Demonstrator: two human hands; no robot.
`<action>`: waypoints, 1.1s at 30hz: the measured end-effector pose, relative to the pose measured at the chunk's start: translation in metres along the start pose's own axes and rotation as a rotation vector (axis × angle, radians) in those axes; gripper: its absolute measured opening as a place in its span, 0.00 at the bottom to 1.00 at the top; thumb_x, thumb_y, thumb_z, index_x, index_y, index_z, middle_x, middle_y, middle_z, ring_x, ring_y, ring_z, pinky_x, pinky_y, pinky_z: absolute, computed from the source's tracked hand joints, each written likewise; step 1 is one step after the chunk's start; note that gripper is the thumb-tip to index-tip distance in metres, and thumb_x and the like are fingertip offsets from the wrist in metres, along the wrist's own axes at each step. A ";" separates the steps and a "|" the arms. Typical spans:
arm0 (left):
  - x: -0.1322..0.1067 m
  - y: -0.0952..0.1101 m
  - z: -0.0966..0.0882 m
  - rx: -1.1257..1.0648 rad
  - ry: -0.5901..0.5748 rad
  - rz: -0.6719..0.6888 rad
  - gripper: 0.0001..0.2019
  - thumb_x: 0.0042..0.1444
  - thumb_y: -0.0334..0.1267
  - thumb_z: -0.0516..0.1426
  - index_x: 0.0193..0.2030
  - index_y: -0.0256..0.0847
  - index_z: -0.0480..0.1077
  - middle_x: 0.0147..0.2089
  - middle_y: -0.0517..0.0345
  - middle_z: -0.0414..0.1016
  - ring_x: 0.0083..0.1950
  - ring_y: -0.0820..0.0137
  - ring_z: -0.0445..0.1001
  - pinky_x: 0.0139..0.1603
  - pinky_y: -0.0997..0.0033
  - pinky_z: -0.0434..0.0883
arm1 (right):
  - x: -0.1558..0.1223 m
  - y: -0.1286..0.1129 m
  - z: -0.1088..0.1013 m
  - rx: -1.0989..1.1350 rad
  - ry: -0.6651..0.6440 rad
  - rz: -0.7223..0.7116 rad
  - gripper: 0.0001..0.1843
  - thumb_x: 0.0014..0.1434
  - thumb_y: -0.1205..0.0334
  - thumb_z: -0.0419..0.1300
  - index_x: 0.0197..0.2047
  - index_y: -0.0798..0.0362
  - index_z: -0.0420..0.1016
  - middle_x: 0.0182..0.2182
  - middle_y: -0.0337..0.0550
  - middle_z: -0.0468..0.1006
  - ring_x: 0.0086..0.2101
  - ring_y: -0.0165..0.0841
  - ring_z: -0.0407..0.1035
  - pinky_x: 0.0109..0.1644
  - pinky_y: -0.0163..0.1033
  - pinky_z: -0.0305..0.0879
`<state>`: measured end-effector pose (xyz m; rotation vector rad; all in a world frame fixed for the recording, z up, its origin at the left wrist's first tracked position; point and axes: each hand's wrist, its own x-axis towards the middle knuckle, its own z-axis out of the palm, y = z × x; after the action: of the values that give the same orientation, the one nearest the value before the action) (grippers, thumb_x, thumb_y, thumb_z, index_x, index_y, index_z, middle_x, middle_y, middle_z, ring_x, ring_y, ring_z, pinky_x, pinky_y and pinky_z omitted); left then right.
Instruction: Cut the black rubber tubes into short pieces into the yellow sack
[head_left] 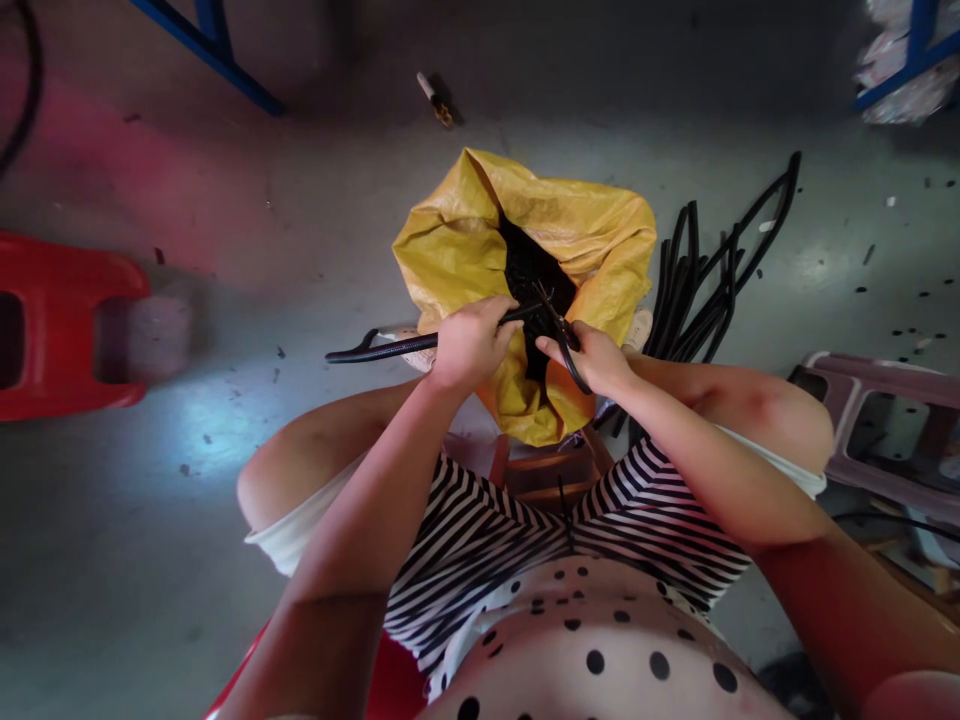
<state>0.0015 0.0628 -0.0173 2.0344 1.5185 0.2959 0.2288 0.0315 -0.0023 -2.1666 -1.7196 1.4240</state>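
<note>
My left hand [474, 342] is closed round a length of black corrugated tubing [397, 348]. One part of the tube sticks out to the left with a bent end, and the other reaches right, over the mouth of a yellow woven sack [454, 250]. In my right hand [592, 357] is a pair of scissors [556, 318] with dark handles, blades pointing up and left near the tube's right end. Whether the blades touch the tube, I cannot tell. Black pieces [529, 262] lie inside the sack, which stands between my legs.
A bundle of black tubes [682, 290] lies on the floor right of the sack. A red plastic stool [67, 330] stands at the left, a greyish stool [885, 430] at the right. Beyond the sack lies a small white-and-yellow object [435, 98]. Small black scraps dot the floor.
</note>
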 end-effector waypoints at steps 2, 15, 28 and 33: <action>-0.001 -0.002 0.002 0.003 -0.018 -0.006 0.16 0.72 0.40 0.59 0.59 0.42 0.83 0.58 0.46 0.89 0.59 0.51 0.87 0.61 0.56 0.80 | 0.001 0.000 0.002 -0.011 -0.011 0.008 0.32 0.71 0.26 0.65 0.37 0.48 0.72 0.36 0.49 0.82 0.37 0.43 0.77 0.38 0.41 0.60; 0.000 -0.013 0.002 -0.025 -0.006 -0.115 0.14 0.71 0.40 0.61 0.58 0.43 0.84 0.56 0.46 0.89 0.56 0.51 0.87 0.59 0.56 0.80 | 0.007 0.005 0.008 0.025 0.005 -0.063 0.35 0.68 0.23 0.65 0.33 0.48 0.70 0.29 0.41 0.76 0.32 0.37 0.70 0.36 0.40 0.56; 0.003 -0.009 -0.004 -0.107 0.011 -0.096 0.19 0.72 0.39 0.60 0.64 0.43 0.85 0.64 0.48 0.88 0.65 0.53 0.86 0.69 0.57 0.79 | 0.007 0.012 0.012 0.170 -0.123 -0.095 0.38 0.65 0.17 0.60 0.38 0.46 0.68 0.34 0.41 0.77 0.37 0.40 0.72 0.43 0.43 0.63; 0.002 -0.005 -0.002 -0.083 -0.022 -0.083 0.19 0.73 0.40 0.60 0.65 0.42 0.85 0.64 0.46 0.88 0.64 0.52 0.86 0.70 0.55 0.79 | 0.006 0.010 0.013 0.211 -0.139 -0.079 0.39 0.65 0.16 0.59 0.37 0.47 0.69 0.34 0.42 0.77 0.39 0.42 0.74 0.45 0.43 0.65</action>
<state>-0.0025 0.0663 -0.0192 1.8990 1.5471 0.2976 0.2281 0.0260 -0.0191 -1.9136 -1.5913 1.6850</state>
